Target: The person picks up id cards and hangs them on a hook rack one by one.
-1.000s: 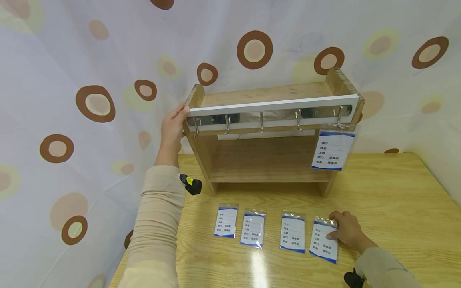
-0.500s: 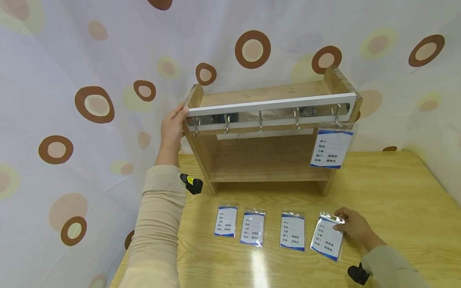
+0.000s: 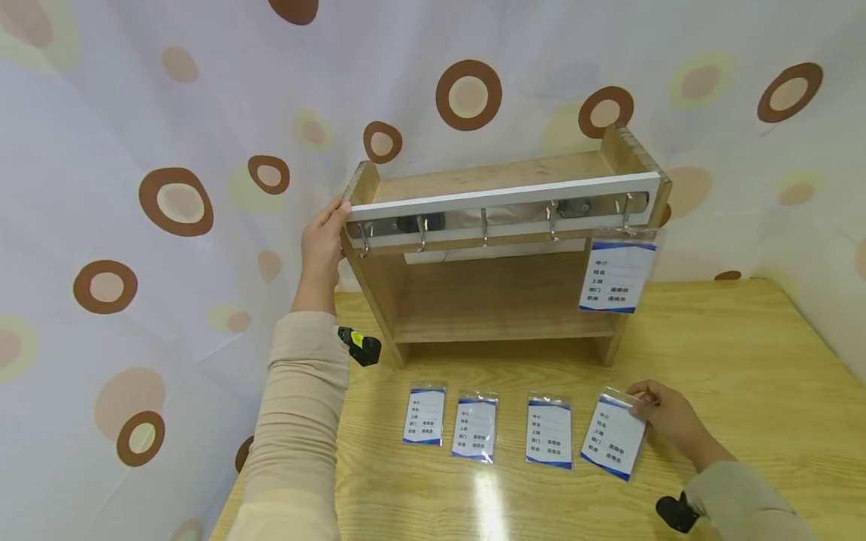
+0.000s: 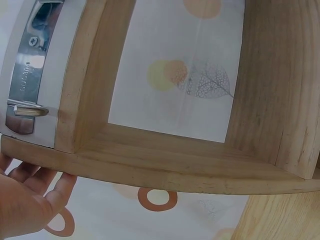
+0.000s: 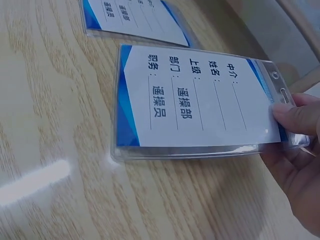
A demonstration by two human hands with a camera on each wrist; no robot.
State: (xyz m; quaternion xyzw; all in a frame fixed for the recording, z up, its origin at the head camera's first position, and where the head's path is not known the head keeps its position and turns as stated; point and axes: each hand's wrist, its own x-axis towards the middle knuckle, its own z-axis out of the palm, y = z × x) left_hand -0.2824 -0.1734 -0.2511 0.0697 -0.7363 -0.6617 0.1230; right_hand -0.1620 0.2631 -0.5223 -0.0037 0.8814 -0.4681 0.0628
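My left hand (image 3: 323, 239) grips the upper left corner of a wooden shelf (image 3: 501, 297); in the left wrist view its bent fingers (image 4: 37, 180) lie against the outside of the side panel. Between thumb and fingers, my right hand (image 3: 671, 421) pinches the clear top end of a badge (image 3: 614, 436) in a plastic sleeve. The right wrist view shows this badge (image 5: 200, 105) tilted, its slotted end raised from the table. Another badge (image 3: 618, 276) hangs from the rightmost metal hook (image 3: 627, 207) on the shelf's white front board (image 3: 501, 197).
Three more badges lie in a row before the shelf: one at left (image 3: 425, 415), a second (image 3: 475, 426) beside it, and a third (image 3: 549, 432) nearer the right hand. Several hooks line the metal strip. A patterned curtain (image 3: 203, 300) backs the wooden table (image 3: 737, 346).
My right hand has taken hold of the rightmost table badge by its top, turned it slightly and lifted that end. The left hand stays on the shelf corner.
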